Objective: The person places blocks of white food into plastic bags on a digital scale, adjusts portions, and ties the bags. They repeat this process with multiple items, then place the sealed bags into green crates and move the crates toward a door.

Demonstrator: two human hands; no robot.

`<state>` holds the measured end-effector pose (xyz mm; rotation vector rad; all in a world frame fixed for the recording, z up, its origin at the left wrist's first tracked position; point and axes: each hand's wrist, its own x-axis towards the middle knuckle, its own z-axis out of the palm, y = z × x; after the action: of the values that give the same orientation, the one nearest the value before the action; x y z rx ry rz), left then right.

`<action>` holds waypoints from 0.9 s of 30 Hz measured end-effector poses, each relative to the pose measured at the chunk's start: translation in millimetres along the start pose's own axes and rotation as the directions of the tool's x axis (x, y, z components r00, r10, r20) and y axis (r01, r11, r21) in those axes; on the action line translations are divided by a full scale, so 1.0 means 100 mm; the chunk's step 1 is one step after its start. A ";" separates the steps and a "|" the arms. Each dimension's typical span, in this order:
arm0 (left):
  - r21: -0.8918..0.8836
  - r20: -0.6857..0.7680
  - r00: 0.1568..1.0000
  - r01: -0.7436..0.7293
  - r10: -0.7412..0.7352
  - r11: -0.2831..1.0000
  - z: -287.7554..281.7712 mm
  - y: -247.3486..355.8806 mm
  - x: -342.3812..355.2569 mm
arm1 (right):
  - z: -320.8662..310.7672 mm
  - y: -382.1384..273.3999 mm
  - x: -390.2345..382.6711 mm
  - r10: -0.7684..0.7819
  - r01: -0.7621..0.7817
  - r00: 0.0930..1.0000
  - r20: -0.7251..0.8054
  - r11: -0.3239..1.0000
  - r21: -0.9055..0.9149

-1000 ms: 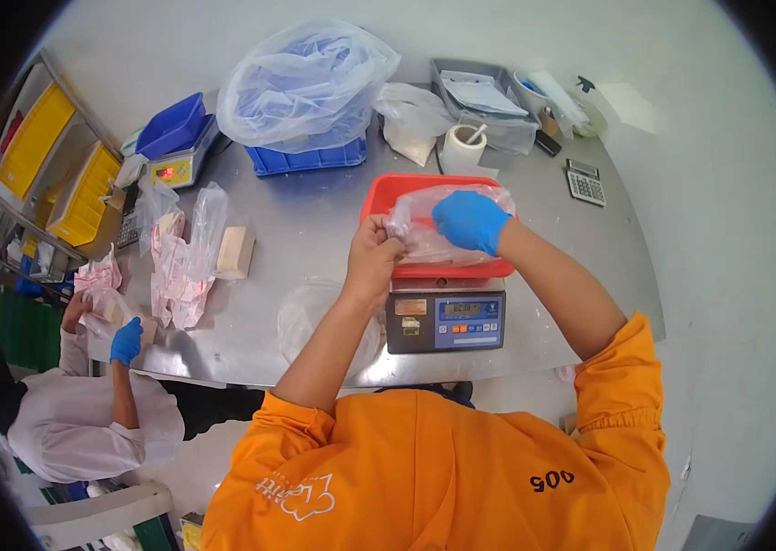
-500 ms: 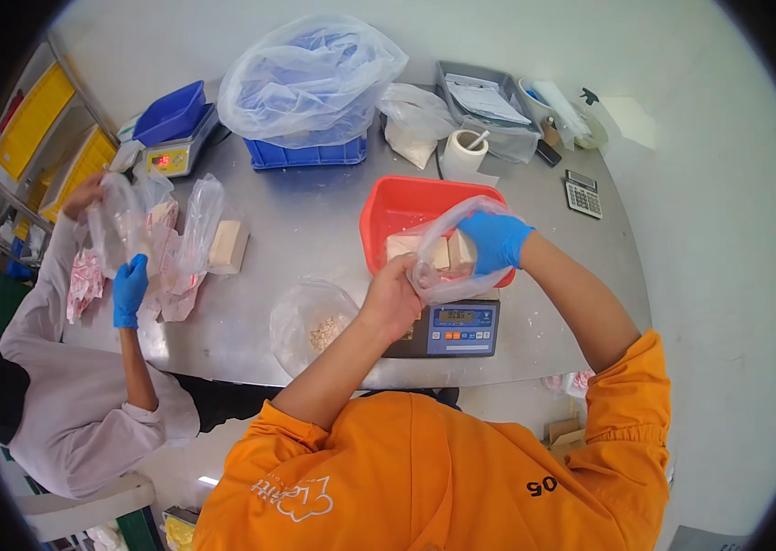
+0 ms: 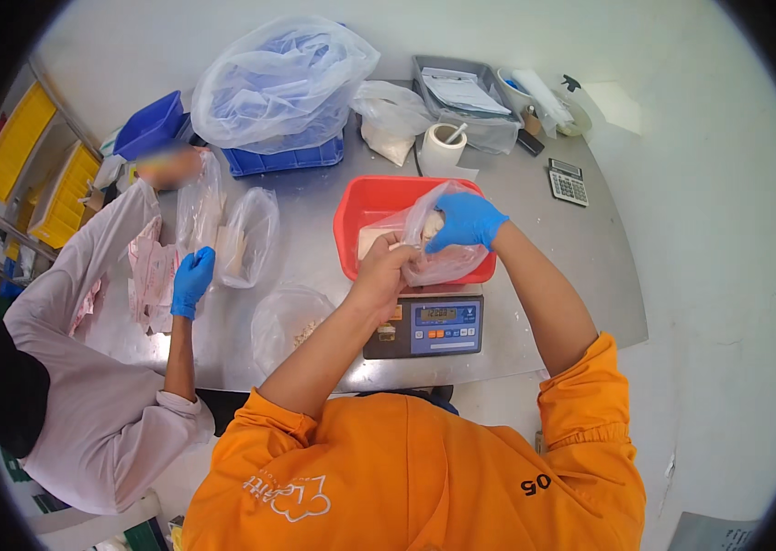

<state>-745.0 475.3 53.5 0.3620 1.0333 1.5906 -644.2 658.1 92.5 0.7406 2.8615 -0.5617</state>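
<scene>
A red tub sits on a digital scale with a blue panel. Over the tub, my bare left hand is closed on the near edge of a clear plastic bag. My right hand, in a blue glove, reaches into the bag's mouth from the right. Its fingers curl round a pale lump, partly hidden by the glove and plastic. A cream-coloured block shows in the tub, left of the bag.
Left of the scale lies a clear bag of pale crumbs. A co-worker's gloved hand is among wrappers and bagged blocks. Behind stand a bag-lined blue crate, a white mug, a grey tray and a calculator.
My right hand has drawn back slightly within the bag and now shows a pale lump in its fingers. The co-worker's arms have moved toward the far bags. The whole view has shifted slightly.
</scene>
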 end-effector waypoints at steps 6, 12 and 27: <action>-0.164 0.037 0.996 -0.080 0.087 0.983 0.01 0.07 0.09 | 0.47 -0.04 0.04 -0.164 0.152 0.984 -0.074 0.977 -0.147; -0.436 0.025 1.000 -0.004 0.016 0.900 -0.08 -0.27 0.56 | 0.54 0.10 0.03 -0.211 0.211 0.967 -0.140 0.977 -0.019; 0.093 0.035 0.957 -0.291 0.289 0.952 -0.40 0.32 -0.72 | -0.45 -0.08 -0.13 -0.113 0.168 0.969 -0.221 0.954 0.249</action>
<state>-771.8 393.9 76.4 0.6199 1.0808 1.7965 -638.8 663.3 139.8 0.6666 3.0845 -0.9586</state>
